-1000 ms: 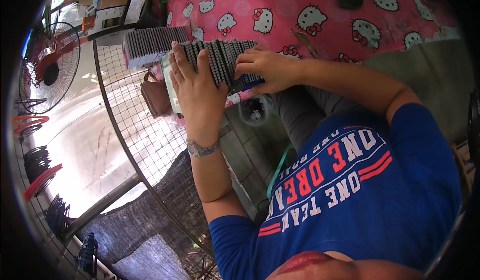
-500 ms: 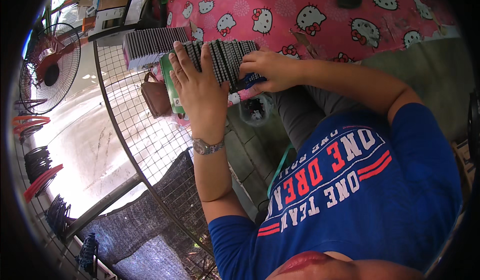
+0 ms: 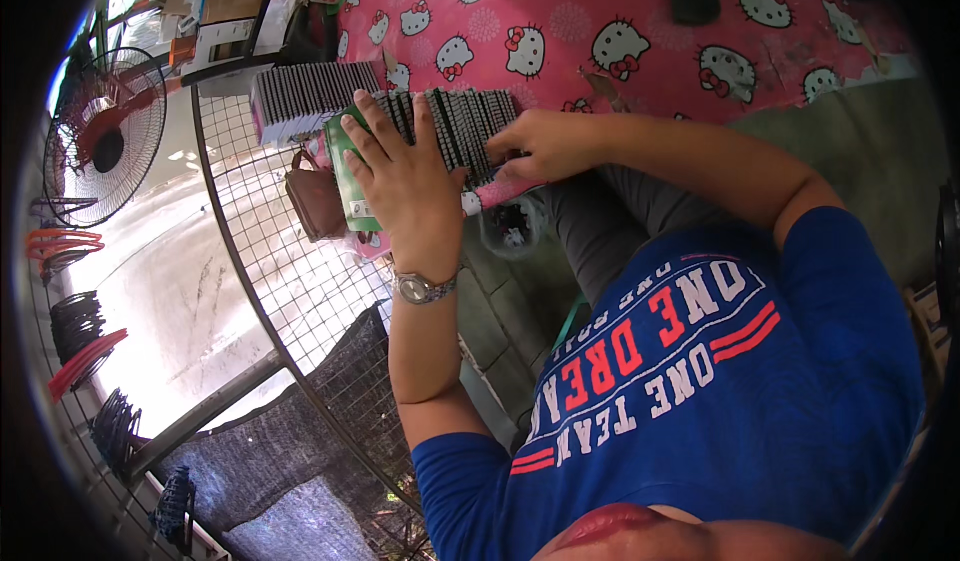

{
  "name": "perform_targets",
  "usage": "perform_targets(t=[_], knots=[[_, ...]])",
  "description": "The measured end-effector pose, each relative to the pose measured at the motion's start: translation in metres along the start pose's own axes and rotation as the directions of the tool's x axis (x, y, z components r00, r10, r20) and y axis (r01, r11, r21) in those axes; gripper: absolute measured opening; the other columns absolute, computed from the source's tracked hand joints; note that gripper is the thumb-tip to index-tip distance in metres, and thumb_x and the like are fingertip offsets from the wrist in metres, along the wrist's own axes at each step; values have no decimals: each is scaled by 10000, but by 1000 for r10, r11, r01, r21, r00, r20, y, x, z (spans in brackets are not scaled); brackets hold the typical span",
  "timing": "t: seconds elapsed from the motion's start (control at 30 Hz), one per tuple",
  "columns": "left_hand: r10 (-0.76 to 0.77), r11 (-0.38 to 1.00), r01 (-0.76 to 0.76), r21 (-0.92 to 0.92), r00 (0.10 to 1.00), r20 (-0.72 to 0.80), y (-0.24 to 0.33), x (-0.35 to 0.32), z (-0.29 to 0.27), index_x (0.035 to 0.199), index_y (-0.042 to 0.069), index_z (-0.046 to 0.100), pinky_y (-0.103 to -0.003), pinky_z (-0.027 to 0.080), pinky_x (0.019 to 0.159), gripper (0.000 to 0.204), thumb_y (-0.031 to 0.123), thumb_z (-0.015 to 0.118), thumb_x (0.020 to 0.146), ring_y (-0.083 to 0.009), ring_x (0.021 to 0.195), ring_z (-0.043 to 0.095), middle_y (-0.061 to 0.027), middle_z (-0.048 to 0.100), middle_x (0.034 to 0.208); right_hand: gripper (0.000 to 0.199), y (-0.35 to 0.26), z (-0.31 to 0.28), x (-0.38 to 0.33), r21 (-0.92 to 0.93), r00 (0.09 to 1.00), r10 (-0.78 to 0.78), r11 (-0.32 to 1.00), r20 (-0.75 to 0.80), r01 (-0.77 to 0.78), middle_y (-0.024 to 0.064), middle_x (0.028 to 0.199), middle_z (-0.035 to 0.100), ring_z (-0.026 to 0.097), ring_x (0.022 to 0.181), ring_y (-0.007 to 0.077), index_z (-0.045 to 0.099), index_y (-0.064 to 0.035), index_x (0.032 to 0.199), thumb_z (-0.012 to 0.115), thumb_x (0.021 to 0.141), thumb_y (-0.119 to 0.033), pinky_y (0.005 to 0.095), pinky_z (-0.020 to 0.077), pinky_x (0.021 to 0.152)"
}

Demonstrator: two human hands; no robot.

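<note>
— What do the hands rest on?
— The left hand (image 3: 405, 176) lies flat across a row of dark thin packets (image 3: 460, 121) on the pink cartoon-cat tabletop (image 3: 640, 31); the right hand (image 3: 535, 146) pinches the row's near end.
— Beside them?
— A wire-mesh panel (image 3: 290, 261).

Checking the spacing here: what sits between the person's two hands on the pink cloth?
In the head view, the dark row of stacked cards spans between left hand and right hand.

Glossy pink cartoon-print tablecloth (image 3: 640, 51), plastic-looking, creased in places. Rows of dark, slim packets (image 3: 465, 121) show a dull sheen under the left hand (image 3: 405, 176); the wristwatch (image 3: 422, 287) gleams metallic. Wire mesh panel (image 3: 290, 271) is thin bare metal; the blue T-shirt (image 3: 720, 381) is matt cotton-like cloth.
</note>
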State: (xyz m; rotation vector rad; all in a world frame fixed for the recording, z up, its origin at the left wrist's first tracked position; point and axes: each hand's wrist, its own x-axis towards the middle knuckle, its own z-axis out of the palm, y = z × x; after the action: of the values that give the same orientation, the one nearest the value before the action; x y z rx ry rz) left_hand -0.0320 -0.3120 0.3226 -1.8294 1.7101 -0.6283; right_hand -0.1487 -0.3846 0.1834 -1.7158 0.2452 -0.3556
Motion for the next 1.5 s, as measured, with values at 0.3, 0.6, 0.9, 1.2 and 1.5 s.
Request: perform_targets(t=[0.3, 0.6, 0.9, 1.2, 1.5], knots=[[96, 993, -100, 68, 993, 61, 7, 6, 7, 1451, 242, 424, -672, 103, 1137, 913, 457, 829, 662, -352, 1485, 139, -147, 221, 1587, 352, 34, 17, -4, -357, 872, -426, 875, -243, 328, 126, 1000, 592, 601, 984, 321, 612, -54, 1055, 721, 757, -207, 405, 482, 864], [177, 973, -193, 123, 975, 133, 0, 12, 9, 1426, 226, 464, -727, 42, 1110, 864, 487, 801, 674, -285, 1464, 243, -47, 372, 1535, 354, 26, 6, 3, 146, 985, 90, 983, 149, -112, 135, 997, 582, 588, 995, 333, 615, -62, 1068, 712, 775, -233, 396, 467, 871], [256, 957, -266, 114, 962, 94, 7, 14, 20, 1343, 186, 554, -773, 13, 1079, 803, 456, 823, 636, -289, 1442, 290, -63, 427, 1490, 476, 42, 19, -3, -379, 930, -328, 892, -168, 246, 114, 1091, 573, 551, 1114, 306, 579, -95, 1123, 744, 733, -312, 458, 419, 945], [266, 960, -270, 70, 962, 55, 7, 15, 25, 1327, 163, 565, -773, 9, 1081, 789, 381, 823, 614, -291, 1434, 307, -73, 450, 1470, 358, 24, 12, -1, -163, 997, -80, 984, -11, 77, 91, 1041, 583, 553, 1095, 290, 606, -95, 1074, 717, 777, -261, 445, 396, 962], [290, 951, -299, 81, 951, 110, 15, 19, 26, 1338, 166, 551, -769, 19, 1087, 815, 461, 826, 630, -301, 1435, 299, -78, 445, 1473, 345, 50, 20, -3, -468, 878, -433, 831, -205, 300, 142, 994, 615, 617, 956, 330, 610, -58, 1060, 707, 776, -228, 400, 486, 826]])
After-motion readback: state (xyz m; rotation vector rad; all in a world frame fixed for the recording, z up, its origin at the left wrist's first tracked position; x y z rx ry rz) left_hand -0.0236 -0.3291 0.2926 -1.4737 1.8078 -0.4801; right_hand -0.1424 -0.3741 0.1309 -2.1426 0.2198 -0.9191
